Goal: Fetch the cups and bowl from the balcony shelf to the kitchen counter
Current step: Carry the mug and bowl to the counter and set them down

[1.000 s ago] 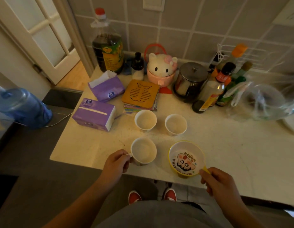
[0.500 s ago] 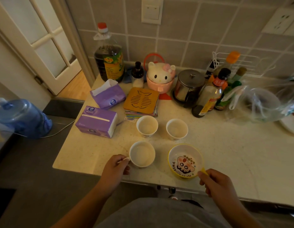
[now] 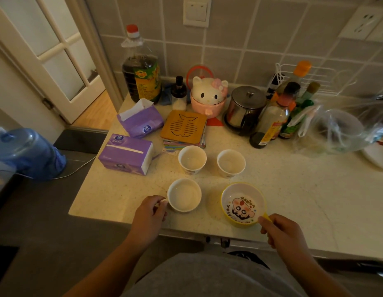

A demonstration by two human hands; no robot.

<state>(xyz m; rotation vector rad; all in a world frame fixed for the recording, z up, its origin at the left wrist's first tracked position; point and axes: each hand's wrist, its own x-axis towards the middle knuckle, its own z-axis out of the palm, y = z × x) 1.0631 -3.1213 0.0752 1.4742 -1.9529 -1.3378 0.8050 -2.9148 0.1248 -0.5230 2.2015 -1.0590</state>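
In the head view, a white mug (image 3: pixel 184 195) stands upright on the pale counter (image 3: pixel 293 189) at lower centre of the frame, mouth up, its handle pointing toward the lower left. The left hand (image 3: pixel 149 213) is closed on that handle, fingers pinching it, just lower left of the mug's body. To the right of the mug, near but apart from it, a yellow-rimmed bowl (image 3: pixel 243 203) with a cartoon face printed inside sits upright; its small yellow handle sticks out toward the lower right, and the right hand (image 3: pixel 280 231) is closed around that handle, at the bowl's lower right edge. Above these, toward frame centre, two white cups (image 3: pixel 192 160) (image 3: pixel 231 163) stand upright side by side, apart from both hands. Further up sit a wooden trivet (image 3: pixel 184 127) on a stack of coasters, and two purple tissue packs (image 3: pixel 127 154) at centre left.
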